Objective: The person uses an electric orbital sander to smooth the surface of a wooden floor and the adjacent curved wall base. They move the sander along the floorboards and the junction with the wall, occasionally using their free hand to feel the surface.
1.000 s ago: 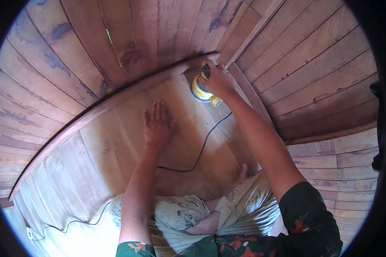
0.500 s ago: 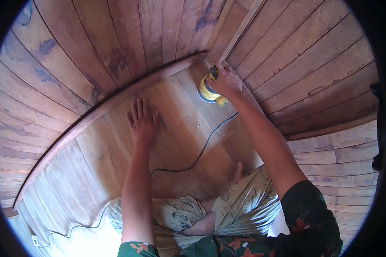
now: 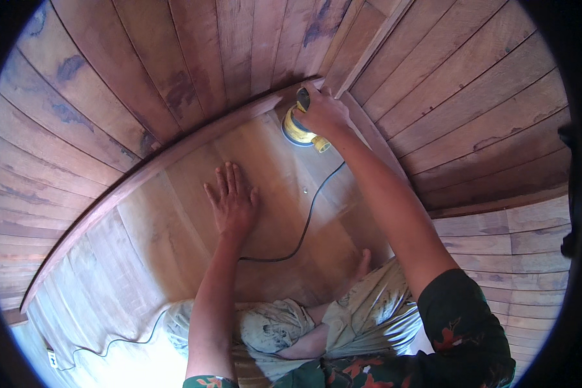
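A yellow and black orbital sander (image 3: 297, 129) sits on the wooden floor (image 3: 194, 194) close to the far corner, its round pad against the boards. Wrapped over its top is my right hand (image 3: 324, 116), with the fingers partly hidden. A short yellow outlet sticks out of the sander toward me. Nearer and to the left, my left hand (image 3: 235, 204) lies flat on the floor with fingers spread and nothing in it. The sander's dark cord (image 3: 304, 236) curves across the boards and passes behind my left forearm.
Planked wooden walls (image 3: 472, 97) rise on the right and far side, with a curved wooden trim (image 3: 174, 139) along the floor's edge. My crossed legs (image 3: 271, 326) are close in front. A power socket (image 3: 52, 359) with a cord lies at the lower left.
My right hand has moved the sander a little left and away from me, toward the trim. My left hand has shifted slightly right and nearer, still flat on the floor.
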A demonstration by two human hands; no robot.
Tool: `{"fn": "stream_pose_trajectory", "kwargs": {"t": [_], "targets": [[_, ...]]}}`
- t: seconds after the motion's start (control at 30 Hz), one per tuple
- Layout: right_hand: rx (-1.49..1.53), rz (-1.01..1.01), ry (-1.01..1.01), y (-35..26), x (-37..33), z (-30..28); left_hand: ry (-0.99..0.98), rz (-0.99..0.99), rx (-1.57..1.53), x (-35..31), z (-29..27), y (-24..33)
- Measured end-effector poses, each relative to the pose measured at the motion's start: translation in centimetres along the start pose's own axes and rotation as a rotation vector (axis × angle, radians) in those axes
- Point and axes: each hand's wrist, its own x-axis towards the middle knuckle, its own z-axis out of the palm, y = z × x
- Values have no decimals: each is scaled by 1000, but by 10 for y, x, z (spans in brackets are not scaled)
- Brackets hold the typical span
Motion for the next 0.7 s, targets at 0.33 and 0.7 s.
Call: {"fn": "stream_pose_trajectory", "kwargs": {"t": [0.33, 0.7], "targets": [[40, -77, 8, -31, -6, 6, 25, 67, -36, -15, 10, 33], [34, -76, 65, -22, -15, 4, 110, -18, -77, 58, 6, 5]]}}
